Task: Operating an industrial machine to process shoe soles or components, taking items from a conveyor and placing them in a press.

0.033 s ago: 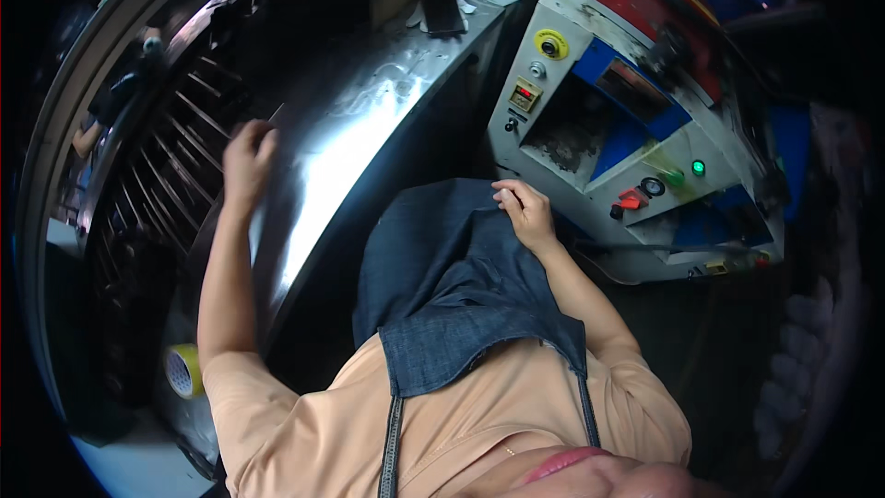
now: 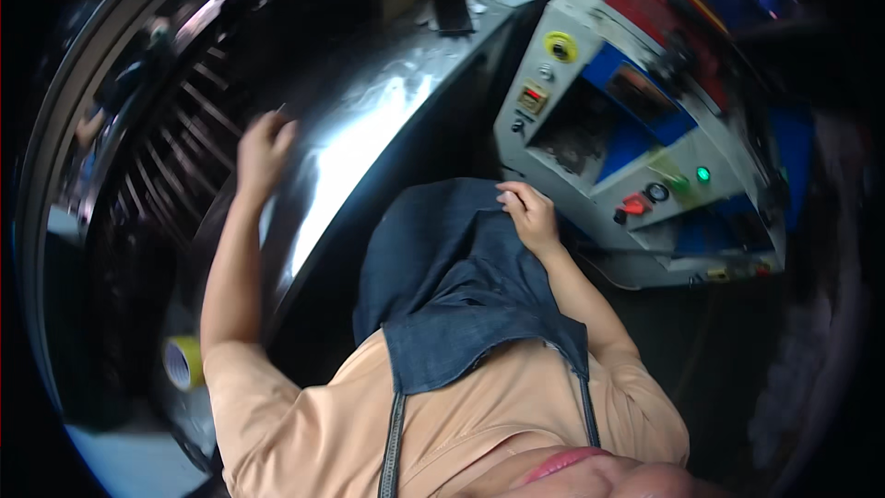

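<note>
My left hand (image 2: 264, 159) reaches out over the near side of the shiny metal table (image 2: 350, 152), its fingers pinched together. A thin dark sliver shows at the fingertips, too small and blurred to name. Beyond that hand lies a dark row of thin metal rods (image 2: 175, 143). My right hand (image 2: 532, 216) rests at the right edge of the dark blue denim apron (image 2: 433, 231) over my lap. Its fingers are curled against the thumb; what they hold, if anything, is hidden.
To the right stands a grey and blue machine (image 2: 553, 157) with a yellow-ringed button (image 2: 560, 47), a lit green button (image 2: 703, 174) and a red switch (image 2: 632, 207). A dark flat object (image 2: 453, 12) lies at the table's far end. A yellow tape roll (image 2: 183, 362) sits at the lower left.
The view has shifted slightly, with the machine and table sliding a little to the right. My left hand has moved slightly right, still pinched. My right hand has stayed by the apron.
</note>
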A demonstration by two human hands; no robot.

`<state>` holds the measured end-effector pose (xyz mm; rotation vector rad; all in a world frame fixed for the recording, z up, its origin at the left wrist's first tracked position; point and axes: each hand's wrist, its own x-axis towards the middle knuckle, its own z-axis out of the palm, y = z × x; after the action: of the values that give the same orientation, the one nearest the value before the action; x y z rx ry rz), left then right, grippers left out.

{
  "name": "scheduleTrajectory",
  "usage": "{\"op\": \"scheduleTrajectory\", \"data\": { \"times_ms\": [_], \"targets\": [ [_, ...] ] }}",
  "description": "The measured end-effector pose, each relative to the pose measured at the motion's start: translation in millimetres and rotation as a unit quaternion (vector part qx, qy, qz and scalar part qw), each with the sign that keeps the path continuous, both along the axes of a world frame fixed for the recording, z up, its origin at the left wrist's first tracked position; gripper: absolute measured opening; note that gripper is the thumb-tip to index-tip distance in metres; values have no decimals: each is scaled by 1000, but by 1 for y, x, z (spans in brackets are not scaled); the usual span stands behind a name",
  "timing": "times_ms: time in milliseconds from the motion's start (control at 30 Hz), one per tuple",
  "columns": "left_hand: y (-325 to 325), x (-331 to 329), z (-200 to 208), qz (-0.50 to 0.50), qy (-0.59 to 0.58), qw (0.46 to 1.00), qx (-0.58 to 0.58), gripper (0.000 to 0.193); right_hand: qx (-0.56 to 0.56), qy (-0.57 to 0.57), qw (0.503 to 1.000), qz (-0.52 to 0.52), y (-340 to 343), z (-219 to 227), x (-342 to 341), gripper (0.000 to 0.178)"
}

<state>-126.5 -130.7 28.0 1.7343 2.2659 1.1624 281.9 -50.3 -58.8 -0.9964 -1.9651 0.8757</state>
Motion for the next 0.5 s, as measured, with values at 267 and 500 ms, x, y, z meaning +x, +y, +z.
{"op": "scheduleTrajectory", "data": {
  "times_ms": [267,500],
  "targets": [
    [25,35,-45,-9,105,994,-38,24,-20,-25,999,-17,-7,-2,17,21],
    [18,32,-42,-8,97,994,-45,24,-4,-47,999,-1,-6,-2,4,24]
  ]
}}
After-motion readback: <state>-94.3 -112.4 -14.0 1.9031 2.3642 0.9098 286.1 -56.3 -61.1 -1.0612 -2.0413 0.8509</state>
